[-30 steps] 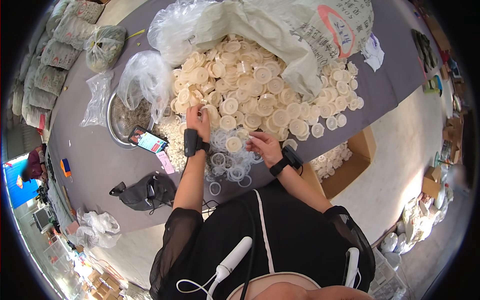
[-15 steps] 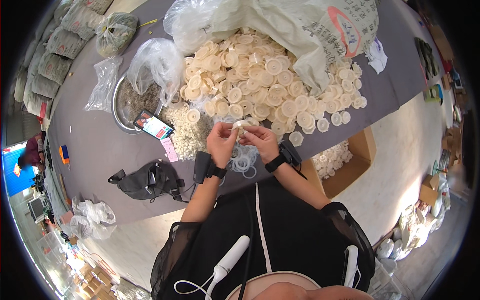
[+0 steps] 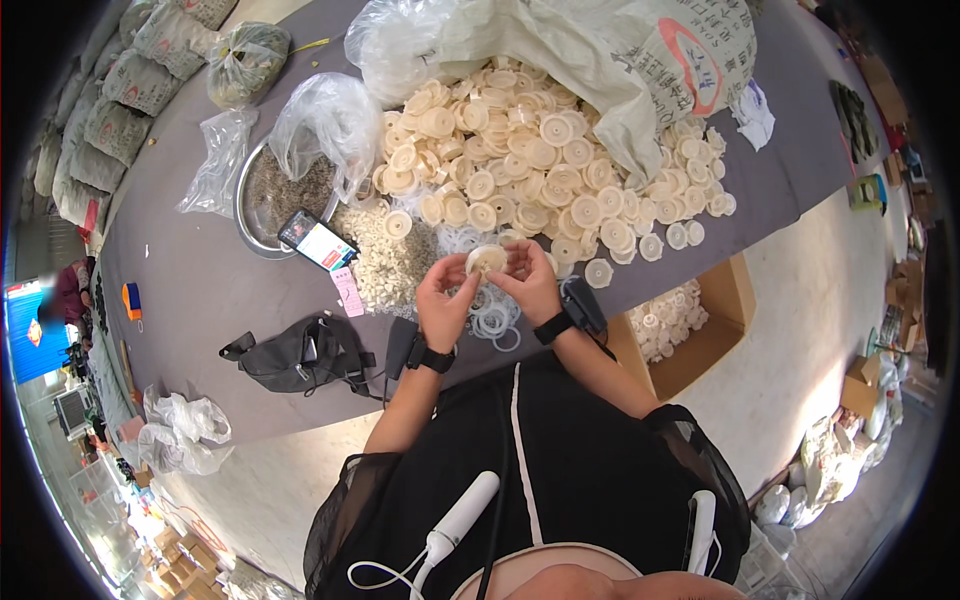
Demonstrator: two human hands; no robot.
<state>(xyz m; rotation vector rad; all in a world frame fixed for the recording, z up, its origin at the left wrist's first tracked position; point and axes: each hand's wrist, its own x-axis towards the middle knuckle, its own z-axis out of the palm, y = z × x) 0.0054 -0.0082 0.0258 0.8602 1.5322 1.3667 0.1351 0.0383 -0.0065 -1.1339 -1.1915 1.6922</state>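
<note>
Between my two hands is a cream-coloured round plastic part (image 3: 487, 260), its flat face now turned up. My left hand (image 3: 442, 292) grips its left edge with thumb and fingers. On the other edge my right hand (image 3: 532, 283) pinches it, thumb close to the left thumb. Beyond my hands spreads a big heap of similar cream round parts (image 3: 520, 150). Translucent rings (image 3: 494, 318) lie just under and in front of my hands. To the left of them is a pile of small off-white pieces (image 3: 385, 262).
A metal bowl (image 3: 243, 215) of small dark bits stands at the left, with a phone (image 3: 318, 240) at its rim. Nearer lies a black bag (image 3: 298, 358). A woven sack (image 3: 610, 75) covers the heap's back. Right of the table, a cardboard box (image 3: 735, 290) holds white parts.
The round part has tilted from nearly edge-on to showing its face. Both hands have shifted slightly, still holding it. The view has moved a little.
</note>
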